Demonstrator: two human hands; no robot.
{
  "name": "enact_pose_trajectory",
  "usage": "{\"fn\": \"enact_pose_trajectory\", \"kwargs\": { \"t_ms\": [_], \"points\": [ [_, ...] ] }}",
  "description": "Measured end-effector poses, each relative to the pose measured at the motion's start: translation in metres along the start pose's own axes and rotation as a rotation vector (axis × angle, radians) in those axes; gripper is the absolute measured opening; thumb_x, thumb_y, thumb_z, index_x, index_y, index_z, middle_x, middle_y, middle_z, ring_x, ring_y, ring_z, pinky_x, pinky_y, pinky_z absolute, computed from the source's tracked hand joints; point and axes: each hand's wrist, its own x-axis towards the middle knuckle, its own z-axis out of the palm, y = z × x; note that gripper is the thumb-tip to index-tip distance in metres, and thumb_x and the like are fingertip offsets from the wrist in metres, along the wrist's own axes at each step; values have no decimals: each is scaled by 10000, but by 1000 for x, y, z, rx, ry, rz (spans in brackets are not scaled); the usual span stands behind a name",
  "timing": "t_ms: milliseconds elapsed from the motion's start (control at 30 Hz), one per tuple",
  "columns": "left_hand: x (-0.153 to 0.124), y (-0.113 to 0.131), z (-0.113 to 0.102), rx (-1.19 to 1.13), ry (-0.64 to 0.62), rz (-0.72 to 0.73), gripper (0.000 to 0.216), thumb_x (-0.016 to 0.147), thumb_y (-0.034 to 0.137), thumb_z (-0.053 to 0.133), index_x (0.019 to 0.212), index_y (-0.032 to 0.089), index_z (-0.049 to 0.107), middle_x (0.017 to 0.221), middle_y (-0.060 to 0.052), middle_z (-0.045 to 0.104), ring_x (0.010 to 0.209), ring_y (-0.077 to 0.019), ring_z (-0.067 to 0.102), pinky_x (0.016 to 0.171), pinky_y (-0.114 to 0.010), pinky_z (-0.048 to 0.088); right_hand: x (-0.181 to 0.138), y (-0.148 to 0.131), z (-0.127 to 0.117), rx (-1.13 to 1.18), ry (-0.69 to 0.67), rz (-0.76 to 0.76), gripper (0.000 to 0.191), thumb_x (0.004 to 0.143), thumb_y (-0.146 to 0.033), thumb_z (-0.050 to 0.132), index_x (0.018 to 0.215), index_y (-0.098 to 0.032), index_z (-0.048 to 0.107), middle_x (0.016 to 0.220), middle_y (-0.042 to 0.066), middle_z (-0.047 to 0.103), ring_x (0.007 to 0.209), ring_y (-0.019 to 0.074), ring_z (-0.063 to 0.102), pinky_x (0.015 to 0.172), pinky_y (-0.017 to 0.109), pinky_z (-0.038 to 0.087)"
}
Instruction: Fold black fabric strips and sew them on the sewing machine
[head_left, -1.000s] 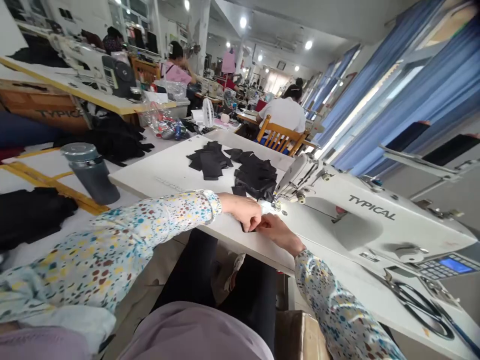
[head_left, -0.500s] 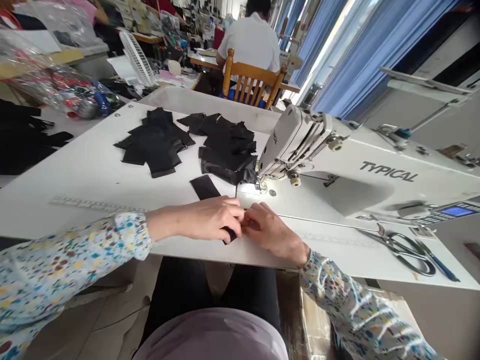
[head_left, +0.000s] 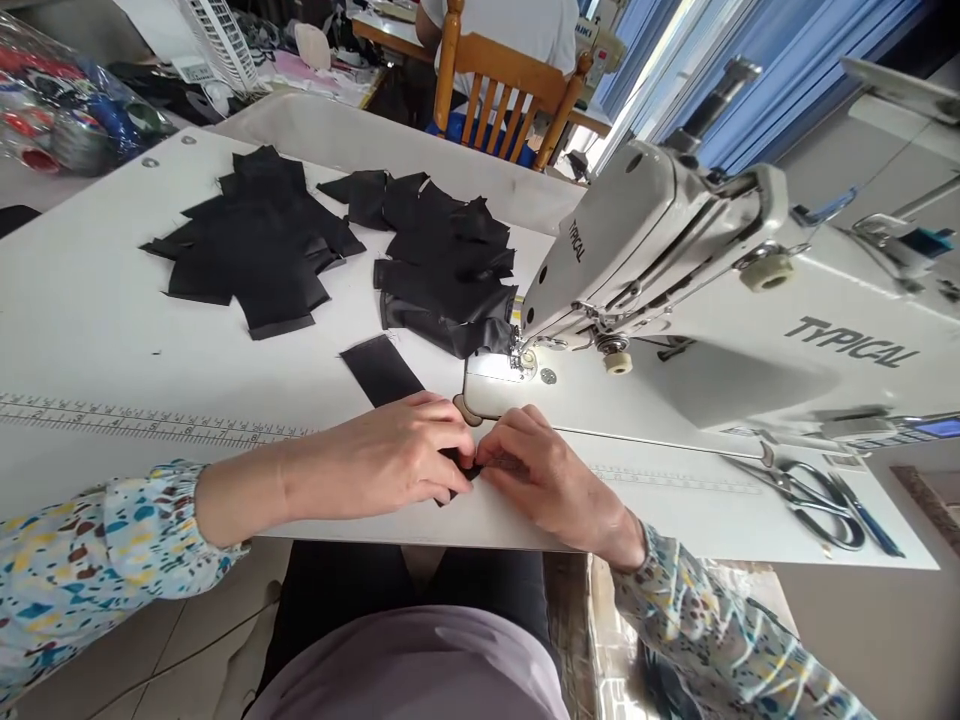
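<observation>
Near the front edge of the sewing table [head_left: 300, 480], my left hand [head_left: 412, 450] is closed on a strip of black fabric [head_left: 381, 370]. The strip runs out from under that hand toward the back left, and a small corner shows below the fingers. My right hand [head_left: 551, 480] pinches the strip's right end, its fingertips close against the left ones. Most of the gripped part is hidden by the fingers. Just beyond stands the sewing machine [head_left: 615, 250], with black fabric pieces [head_left: 450, 270] bunched up beside its needle.
Another pile of black fabric pieces [head_left: 255, 240] lies at the back left. Scissors [head_left: 817, 500] and a blue-handled tool [head_left: 870, 515] rest at the right. A ruler scale [head_left: 150, 420] runs along the table's front. Behind is a wooden chair [head_left: 510, 90] with a person seated.
The view has come closer and tilted down. Both hands stay together at the strip, and its small lower corner has shifted slightly. The fabric piles look unmoved on the table.
</observation>
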Motion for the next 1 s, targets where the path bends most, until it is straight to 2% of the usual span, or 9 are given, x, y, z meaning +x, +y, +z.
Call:
{"fn": "enact_pose_trajectory", "kwargs": {
  "t_ms": [200, 500, 767, 1000],
  "points": [
    [-2, 0, 1, -28, 1, -27, 223, 905, 114, 728, 999, 299, 808, 1024, -25, 717, 1067, -215, 585, 988, -355, 483, 5, -2, -3, -47, -24, -43, 184, 917, -69, 544, 890, -229, 631, 890, 38, 600, 923, 219, 521, 805, 375, 471],
    [-3, -1, 3, 24, -8, -11, 158, 957, 146, 674, 959, 244, 798, 906, -43, 640, 977, -211, 577, 958, -349, 480, 9, -7, 0, -151, -21, -38, 161, 927, -88, 541, 851, -219, 594, 883, 51, 581, 883, 225, 490, 761, 375, 456],
    [-3, 3, -3, 31, -13, -27, 151, 958, 145, 676, 939, 248, 785, 1006, -45, 667, 1059, -211, 598, 1061, -374, 453, 8, -12, 1, -196, -30, -45, 165, 943, -102, 514, 873, -213, 614, 911, 74, 584, 894, 238, 498, 762, 390, 470],
    [-5, 1, 4, 57, 79, 40, 208, 953, 87, 644, 850, 218, 768, 1071, -66, 701, 1198, -254, 580, 1091, -418, 462, 10, -8, 5, -226, 10, -62, 156, 923, -76, 517, 858, -203, 581, 891, 69, 577, 861, 224, 482, 739, 376, 467]
  ]
}}
